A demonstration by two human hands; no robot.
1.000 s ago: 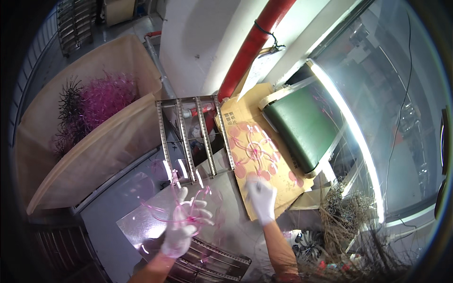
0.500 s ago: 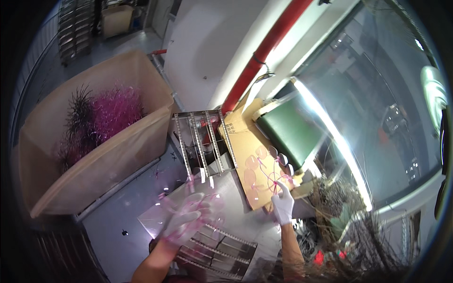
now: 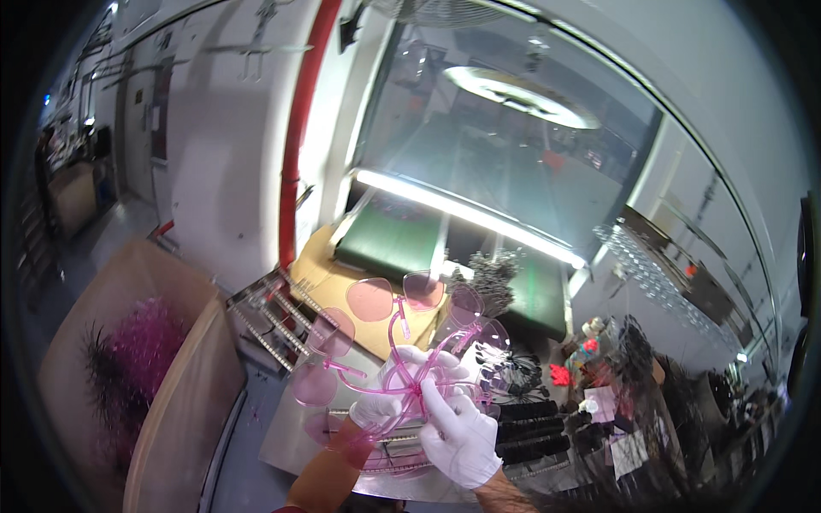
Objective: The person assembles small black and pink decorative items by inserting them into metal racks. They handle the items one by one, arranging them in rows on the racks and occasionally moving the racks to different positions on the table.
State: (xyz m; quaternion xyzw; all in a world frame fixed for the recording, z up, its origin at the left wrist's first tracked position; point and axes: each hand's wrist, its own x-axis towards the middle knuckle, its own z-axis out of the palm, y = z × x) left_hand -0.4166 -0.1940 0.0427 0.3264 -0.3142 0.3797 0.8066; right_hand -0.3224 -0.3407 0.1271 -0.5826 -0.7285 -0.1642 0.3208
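A translucent pink plastic sprue [image 3: 416,387], with rounded lens-shaped pieces on the ends of its runners, is held up in front of me. My left hand [image 3: 376,412], in a white glove, is closed on it from behind; the pink runners partly cover its fingers. In a matching glove, my right hand [image 3: 462,438] grips the sprue near the hub where the runners meet, its index finger pointing up along the centre. Around the hub fan several lens pieces [image 3: 370,299], tinted pink. Under both hands lies a metal slotted rack [image 3: 398,457], mostly hidden.
A large tan bin [image 3: 184,376] at left holds pink and dark sprue scrap [image 3: 145,346]. Another metal rack [image 3: 272,316] stands beside a cardboard sheet [image 3: 321,267]. Beyond are a green conveyor belt [image 3: 393,238] and a bright tube light [image 3: 466,214]. Dark sprues [image 3: 522,427] lie at right.
My view has swung up and to the right. The hands, apart before, are now together at the sprue's centre. The sprue appears closer and larger.
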